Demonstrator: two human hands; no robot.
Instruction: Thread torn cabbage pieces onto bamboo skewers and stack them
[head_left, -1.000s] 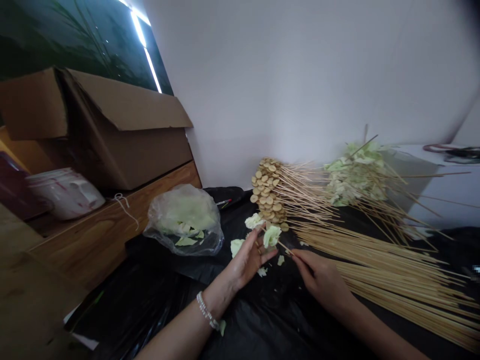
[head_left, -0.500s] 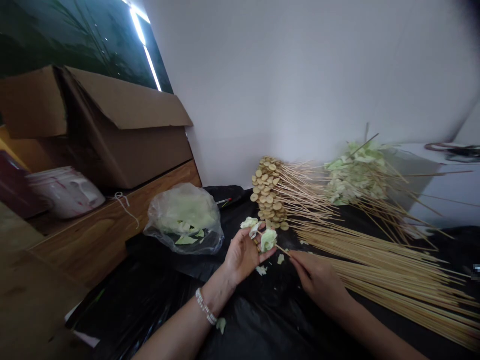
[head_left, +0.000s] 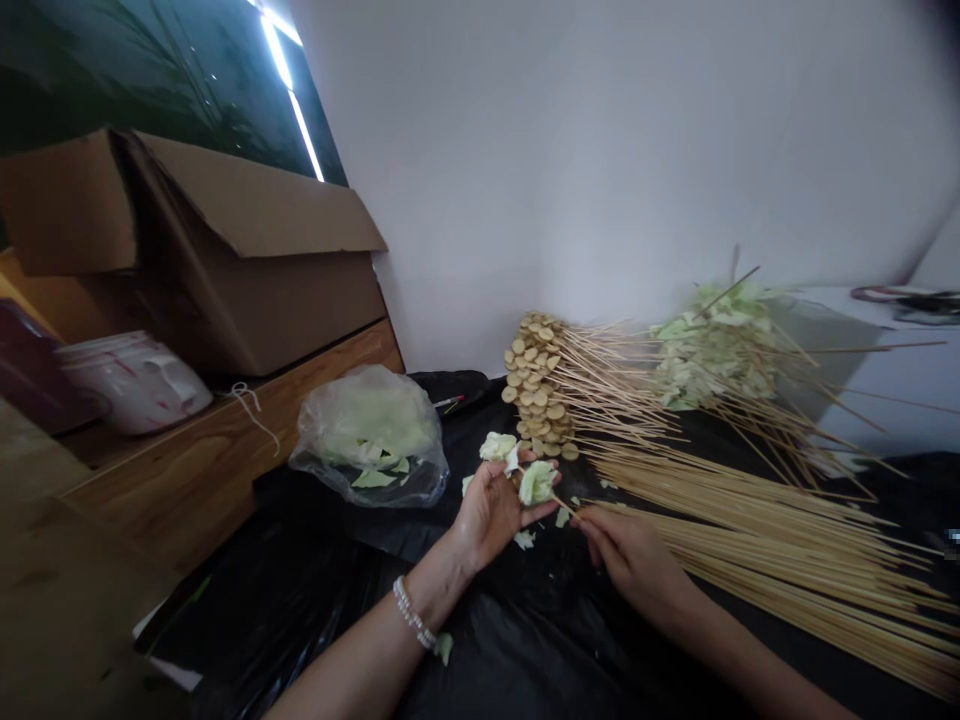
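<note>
My left hand [head_left: 486, 515], palm up with a beaded bracelet at the wrist, holds pale green cabbage leaf pieces [head_left: 499, 447] between thumb and fingers. My right hand [head_left: 626, 550] is closed in a pinch on a thin wooden skewer [head_left: 564, 505]. That skewer runs left into a cabbage piece [head_left: 538, 483] over my left fingers; its tip is hidden among the leaves. Small cabbage scraps [head_left: 524, 540] lie on the black plastic sheet [head_left: 525, 640] below. Beside my right hand is a spread of bare skewers [head_left: 787, 540].
Behind my hands lie stacked skewers with round slices [head_left: 534, 385]. Skewered cabbage [head_left: 716, 350] is piled at the back right. On the left are a clear bag of cabbage leaves [head_left: 369, 435], a cardboard box [head_left: 247, 270] and a white plastic container [head_left: 135, 382].
My right hand has shifted slightly left with the skewer. The leaf at my left thumb has moved, and a bit of green now shows left of that hand.
</note>
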